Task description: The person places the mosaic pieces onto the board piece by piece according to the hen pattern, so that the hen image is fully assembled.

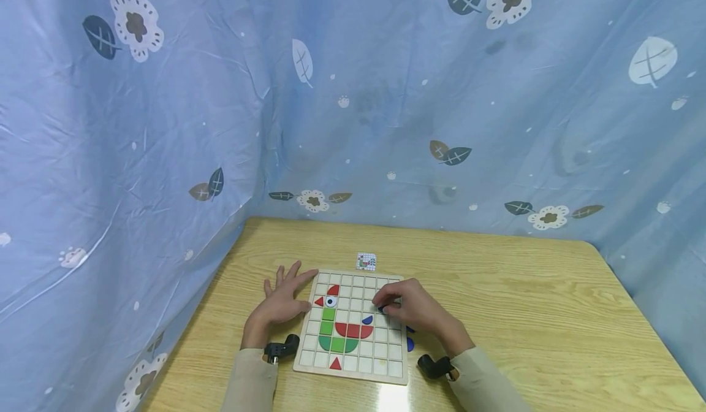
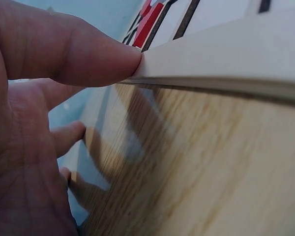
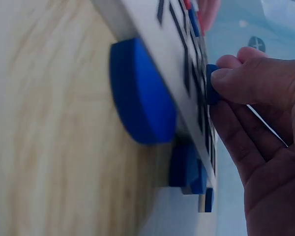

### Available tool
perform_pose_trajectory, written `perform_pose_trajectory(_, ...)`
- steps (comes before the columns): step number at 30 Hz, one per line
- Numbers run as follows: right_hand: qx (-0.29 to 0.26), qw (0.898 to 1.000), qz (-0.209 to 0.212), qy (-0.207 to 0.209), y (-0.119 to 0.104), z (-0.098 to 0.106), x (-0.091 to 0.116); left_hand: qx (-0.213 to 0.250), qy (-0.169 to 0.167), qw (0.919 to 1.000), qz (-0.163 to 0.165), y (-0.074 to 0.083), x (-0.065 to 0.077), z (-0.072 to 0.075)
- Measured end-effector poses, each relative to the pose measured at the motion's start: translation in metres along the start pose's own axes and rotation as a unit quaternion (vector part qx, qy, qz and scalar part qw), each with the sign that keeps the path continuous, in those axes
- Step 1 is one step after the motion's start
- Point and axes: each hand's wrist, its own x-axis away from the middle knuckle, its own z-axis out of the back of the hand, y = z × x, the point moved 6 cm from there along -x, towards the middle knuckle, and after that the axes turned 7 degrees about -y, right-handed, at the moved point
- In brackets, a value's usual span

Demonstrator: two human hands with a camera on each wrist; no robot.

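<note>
A pale gridded board (image 1: 353, 374) lies on the table with coloured pieces set in its cells. My left hand (image 1: 281, 305) has its fingers spread, the thumb (image 2: 103, 56) and index finger touching the board's left edge. Over the board's right half, my right hand (image 1: 416, 306) pinches a small blue piece (image 3: 212, 86) between thumb and fingers; its full shape is hidden. Left of it on the grid lies a blue half-round piece (image 1: 367, 320). Green squares (image 1: 328, 314), a round eye piece (image 1: 330, 301), a row of red pieces (image 1: 354, 330) and a red triangle (image 1: 335, 363) sit farther left.
Loose blue pieces (image 1: 410, 344) lie on the table along the board's right edge, one curved blue piece (image 3: 142, 93) close against it. Behind the board is a small picture card (image 1: 366, 261). A patterned blue curtain (image 1: 353, 124) hangs behind the wooden table (image 1: 524, 301).
</note>
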Motion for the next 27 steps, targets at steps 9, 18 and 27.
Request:
perform_pose_trajectory(9, 0.041, 0.999, -0.002, -0.018, -0.0010, -0.0047, -0.0087, 0.002, 0.001, 1.0000, 0.000, 0.0001, -0.0001, 0.0003)
perform_pose_trajectory(18, 0.044, 0.999, 0.011, -0.023, -0.0028, -0.0068, -0.0096, 0.002, 0.001, 1.0000, 0.000, 0.0002, 0.0000, 0.0006)
perform_pose_trajectory(27, 0.054, 0.998, 0.008, -0.025, -0.0039, -0.0082, -0.0098, 0.005, 0.002, 1.0000, -0.004, 0.0023, -0.0001, 0.0008)
